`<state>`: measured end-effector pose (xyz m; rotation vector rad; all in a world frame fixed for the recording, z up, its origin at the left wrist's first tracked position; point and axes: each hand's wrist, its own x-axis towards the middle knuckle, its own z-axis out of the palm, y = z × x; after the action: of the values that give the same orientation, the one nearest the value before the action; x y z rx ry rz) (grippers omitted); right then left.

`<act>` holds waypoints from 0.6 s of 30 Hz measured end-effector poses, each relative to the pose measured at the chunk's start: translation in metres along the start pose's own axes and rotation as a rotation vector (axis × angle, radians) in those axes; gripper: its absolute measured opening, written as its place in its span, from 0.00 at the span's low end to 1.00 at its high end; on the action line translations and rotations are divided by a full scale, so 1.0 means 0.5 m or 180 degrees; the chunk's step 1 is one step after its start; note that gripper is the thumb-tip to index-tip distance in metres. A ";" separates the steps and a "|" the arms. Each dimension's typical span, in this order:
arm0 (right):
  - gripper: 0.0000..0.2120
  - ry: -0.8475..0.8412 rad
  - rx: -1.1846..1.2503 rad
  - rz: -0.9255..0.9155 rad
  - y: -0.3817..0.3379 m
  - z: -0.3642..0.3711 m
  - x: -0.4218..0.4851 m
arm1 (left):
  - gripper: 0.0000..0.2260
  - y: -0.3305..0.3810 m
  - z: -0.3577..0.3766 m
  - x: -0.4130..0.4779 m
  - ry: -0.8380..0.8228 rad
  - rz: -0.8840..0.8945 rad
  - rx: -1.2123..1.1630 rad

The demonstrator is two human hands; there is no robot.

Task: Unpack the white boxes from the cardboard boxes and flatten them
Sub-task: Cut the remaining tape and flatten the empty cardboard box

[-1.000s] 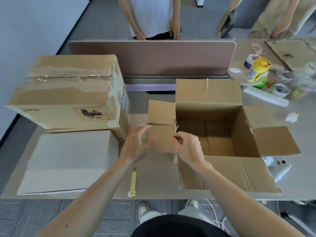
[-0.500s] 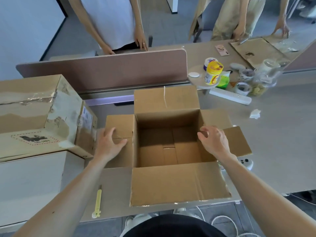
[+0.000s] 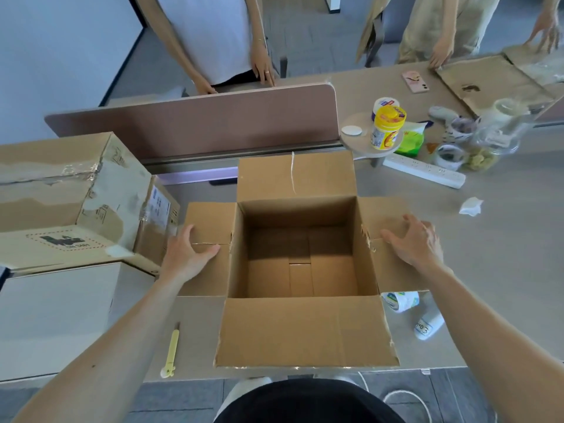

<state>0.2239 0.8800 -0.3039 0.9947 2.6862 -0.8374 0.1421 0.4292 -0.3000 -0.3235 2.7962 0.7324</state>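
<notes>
Grips are unclenched: left hand (image 3: 189, 254) and right hand (image 3: 415, 242) are laid flat, fingers spread, on the 9 and 3 o'clock flaps of the open cardboard box (image 3: 299, 331), seen empty on the tabletop (image 3: 503, 239); a white box (image 3: 52, 315) is placed at 8 o'clock.

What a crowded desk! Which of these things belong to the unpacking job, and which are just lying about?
Job in hand:
open cardboard box, empty, with left hand and right hand flat on its side flaps; taped cardboard box; white box; yellow cutter.

Lying about:
yellow-lidded jar; power strip; crumpled tissue; pink phone.
</notes>
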 end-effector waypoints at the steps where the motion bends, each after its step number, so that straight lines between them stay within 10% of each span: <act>1: 0.36 -0.0043 0.0065 0.0052 -0.001 -0.004 0.002 | 0.39 0.000 -0.003 0.002 -0.0011 -0.0031 -0.0004; 7: 0.33 0.0058 0.0269 0.0146 -0.010 -0.045 0.002 | 0.39 0.009 -0.038 0.022 0.0210 -0.0006 -0.0070; 12: 0.11 -0.0059 0.1197 -0.0169 -0.054 -0.102 -0.023 | 0.25 0.064 -0.069 0.013 0.0250 0.0525 -0.0574; 18: 0.14 -0.0907 0.1696 -0.0810 -0.105 -0.043 -0.074 | 0.15 0.121 -0.034 -0.024 -0.0807 0.0964 -0.1095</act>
<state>0.2196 0.8388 -0.2504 0.5505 2.4162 -1.6648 0.1344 0.4739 -0.2548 0.1355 2.4974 1.2325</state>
